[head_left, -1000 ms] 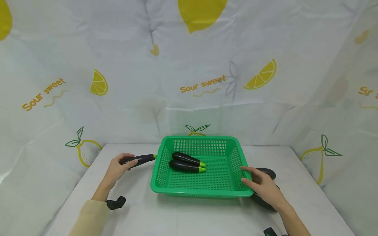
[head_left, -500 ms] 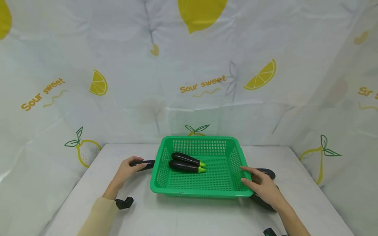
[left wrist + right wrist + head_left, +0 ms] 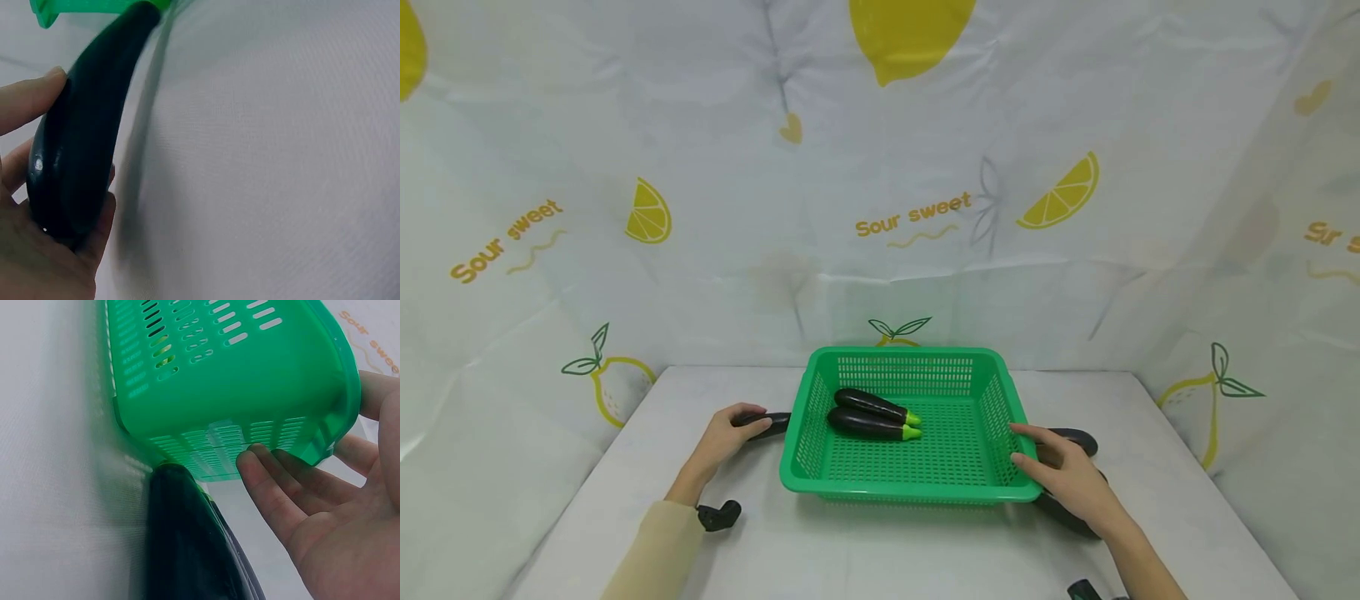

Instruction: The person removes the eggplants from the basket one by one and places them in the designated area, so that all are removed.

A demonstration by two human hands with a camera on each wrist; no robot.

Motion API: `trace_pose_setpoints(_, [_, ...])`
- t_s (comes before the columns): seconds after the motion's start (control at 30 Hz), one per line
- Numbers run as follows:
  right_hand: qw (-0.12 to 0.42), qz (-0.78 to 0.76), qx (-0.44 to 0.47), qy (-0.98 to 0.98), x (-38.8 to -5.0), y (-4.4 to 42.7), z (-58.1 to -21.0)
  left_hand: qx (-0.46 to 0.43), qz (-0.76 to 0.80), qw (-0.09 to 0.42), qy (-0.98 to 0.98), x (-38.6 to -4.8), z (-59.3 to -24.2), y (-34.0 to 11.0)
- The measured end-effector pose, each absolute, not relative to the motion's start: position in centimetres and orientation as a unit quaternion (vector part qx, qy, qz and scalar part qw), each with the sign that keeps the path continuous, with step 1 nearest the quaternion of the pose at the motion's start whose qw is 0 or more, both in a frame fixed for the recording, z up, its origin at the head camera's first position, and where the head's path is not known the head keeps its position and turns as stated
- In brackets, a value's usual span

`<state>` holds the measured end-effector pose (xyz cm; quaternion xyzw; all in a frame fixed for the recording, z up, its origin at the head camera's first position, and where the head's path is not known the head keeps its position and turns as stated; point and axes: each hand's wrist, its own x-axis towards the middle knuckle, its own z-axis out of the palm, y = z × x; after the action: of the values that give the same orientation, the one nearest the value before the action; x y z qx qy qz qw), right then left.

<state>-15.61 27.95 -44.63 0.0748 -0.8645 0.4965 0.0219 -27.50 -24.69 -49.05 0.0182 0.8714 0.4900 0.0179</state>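
My left hand (image 3: 726,437) holds a dark purple eggplant (image 3: 94,125), thumb on one side and fingers on the other. Its stem end points toward the green basket (image 3: 917,493) and is hidden behind the basket's left wall in the head view. Inside the basket, two eggplants (image 3: 867,423) lie side by side on the left, green stems to the right. My right hand (image 3: 1075,479) grips the basket's right rim, with some fingers against the outer wall in the right wrist view. Below that hand, more eggplants (image 3: 187,544) lie outside the basket, partly covered by it.
Everything stands on a white-covered table (image 3: 865,558). Behind it hangs a white sheet (image 3: 737,292) with lemon prints, close to the basket's back edge. Black wrist devices show below the left hand (image 3: 718,515) and at the bottom right.
My left hand has moved right and slightly nearer with its eggplant, whose green stem has gone out of sight behind the basket wall. The right hand and basket stay put.
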Motion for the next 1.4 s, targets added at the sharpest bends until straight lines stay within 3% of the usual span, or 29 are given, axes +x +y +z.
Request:
trace_pose_setpoints(0.67, [0.016, 0.497, 0.07, -0.865, -15.7, 27.7, -44.8, 0.035, 0.438, -0.026, 0.898, -28.0, -49.9, -23.9])
trace_pose_setpoints(0.97, [0.021, 0.493, 0.075, -0.867, -15.7, 27.8, -44.7, 0.048, 0.443, -0.054, 0.893, -27.8, -47.5, -23.6])
trace_pose_setpoints(1.4, [0.02, 0.49, 0.071, -0.868, -15.6, 28.0, -44.5, 0.103, 0.463, -0.133, 0.87, -26.6, -43.0, -21.1])
